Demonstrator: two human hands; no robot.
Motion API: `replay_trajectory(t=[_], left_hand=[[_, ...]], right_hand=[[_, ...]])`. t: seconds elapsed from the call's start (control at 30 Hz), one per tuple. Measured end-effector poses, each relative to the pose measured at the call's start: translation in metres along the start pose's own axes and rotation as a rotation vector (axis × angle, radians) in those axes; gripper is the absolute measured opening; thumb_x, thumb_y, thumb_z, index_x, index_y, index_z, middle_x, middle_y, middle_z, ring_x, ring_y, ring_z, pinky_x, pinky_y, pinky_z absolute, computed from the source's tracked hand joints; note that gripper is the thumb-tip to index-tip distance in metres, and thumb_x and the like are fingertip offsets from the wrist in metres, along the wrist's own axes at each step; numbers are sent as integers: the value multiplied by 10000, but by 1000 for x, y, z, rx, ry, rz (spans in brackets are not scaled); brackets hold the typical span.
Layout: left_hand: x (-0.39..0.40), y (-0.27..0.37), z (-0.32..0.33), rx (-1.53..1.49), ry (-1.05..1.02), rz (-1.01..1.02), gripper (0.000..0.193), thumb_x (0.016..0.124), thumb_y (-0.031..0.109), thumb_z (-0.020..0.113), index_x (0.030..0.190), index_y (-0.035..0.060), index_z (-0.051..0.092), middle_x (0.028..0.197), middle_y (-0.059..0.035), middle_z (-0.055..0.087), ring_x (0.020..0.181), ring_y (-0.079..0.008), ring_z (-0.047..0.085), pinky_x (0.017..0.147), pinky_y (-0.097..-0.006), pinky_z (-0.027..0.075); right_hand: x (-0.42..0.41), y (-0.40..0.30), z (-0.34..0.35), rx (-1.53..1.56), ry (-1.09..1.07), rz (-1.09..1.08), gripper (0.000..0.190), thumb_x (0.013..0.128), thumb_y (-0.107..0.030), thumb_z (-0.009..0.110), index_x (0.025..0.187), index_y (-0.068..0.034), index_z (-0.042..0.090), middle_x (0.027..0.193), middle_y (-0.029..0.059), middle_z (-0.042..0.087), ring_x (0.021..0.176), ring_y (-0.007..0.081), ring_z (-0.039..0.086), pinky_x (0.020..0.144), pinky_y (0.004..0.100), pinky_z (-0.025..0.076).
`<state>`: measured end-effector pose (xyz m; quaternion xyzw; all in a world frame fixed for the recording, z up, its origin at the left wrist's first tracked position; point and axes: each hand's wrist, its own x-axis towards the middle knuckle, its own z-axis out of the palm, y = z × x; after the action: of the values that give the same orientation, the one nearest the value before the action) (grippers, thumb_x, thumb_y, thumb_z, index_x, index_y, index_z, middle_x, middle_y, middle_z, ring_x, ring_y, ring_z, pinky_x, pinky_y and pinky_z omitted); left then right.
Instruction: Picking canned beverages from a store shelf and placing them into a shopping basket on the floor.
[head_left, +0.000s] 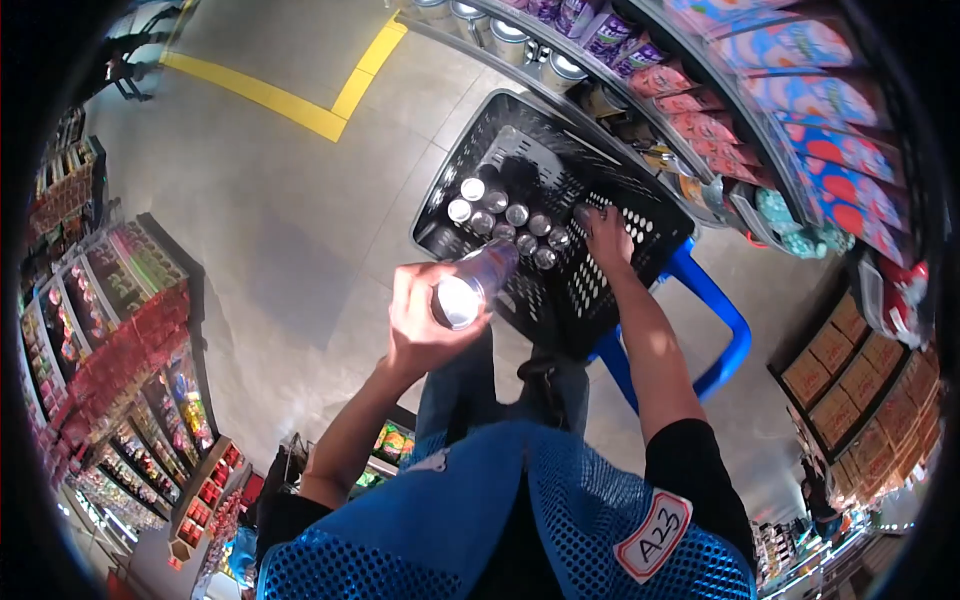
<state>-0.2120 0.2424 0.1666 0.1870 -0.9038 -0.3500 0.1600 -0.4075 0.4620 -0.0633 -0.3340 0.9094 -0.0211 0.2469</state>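
Observation:
My left hand (420, 319) grips a tall metal can (487, 271), tilted, its bright silver end facing up toward me. It is held over the near left edge of a black plastic shopping basket (532, 146) with slotted walls. Several silver-topped cans (516, 214) stand in a cluster on the basket's floor. My right hand (607, 234) reaches down inside the basket, right of the cans and beside the perforated wall. Its fingers curl near a dark round shape; I cannot tell if it holds that.
A blue handle (731, 349) sticks out from the basket's right side. Shelves with purple packs (604, 34) and pink packs (694, 124) run along the upper right. Snack racks (97, 300) stand left, stacked cartons (836, 367) right. Yellow tape (255, 94) marks the grey floor.

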Motion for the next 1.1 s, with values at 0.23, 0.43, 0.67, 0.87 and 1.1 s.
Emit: replay_trajectory(t=[0.23, 0.43, 0.67, 0.87, 1.1], left_hand=[[18, -64, 125, 72, -48, 9, 682, 508, 159, 868, 1073, 19, 514, 997, -163, 519, 928, -318, 541, 764, -410, 487], [34, -109, 221, -10, -39, -250, 602, 562, 186, 833, 1050, 57, 504, 986, -133, 489, 873, -318, 578, 722, -406, 513], [45, -152, 312, 60, -128, -274, 599, 558, 167, 799, 1064, 29, 508, 970, -147, 479, 882, -341, 553, 750, -407, 497], [30, -174, 378, 67, -46, -148, 562, 552, 136, 788, 1024, -4, 516, 913, -158, 494, 870, -348, 546, 737, -405, 494], [38, -160, 441, 6, -33, -154, 516, 581, 106, 739, 1029, -17, 515, 932, -199, 504, 854, -379, 528, 782, -410, 467]], right_hand=[[39, 38, 115, -20, 39, 30, 458, 720, -62, 674, 1139, -100, 494, 1144, 153, 451, 1091, 351, 511, 815, 421, 532], [49, 49, 160, 59, -5, 147, 330, 828, -84, 542, 1152, -145, 526, 1172, 183, 470, 1073, 365, 524, 775, 439, 541], [54, 55, 196, 213, 81, 179, 398, 767, -129, 633, 1158, -152, 563, 1172, 208, 496, 1083, 383, 525, 813, 462, 511], [54, 45, 211, 289, 20, 274, 574, 761, -231, 686, 1283, -161, 458, 1229, 190, 489, 1064, 392, 542, 876, 459, 482], [56, 46, 227, 375, -17, 320, 565, 797, -286, 599, 1258, -1, 438, 1210, 219, 509, 1082, 359, 544, 883, 440, 486]])
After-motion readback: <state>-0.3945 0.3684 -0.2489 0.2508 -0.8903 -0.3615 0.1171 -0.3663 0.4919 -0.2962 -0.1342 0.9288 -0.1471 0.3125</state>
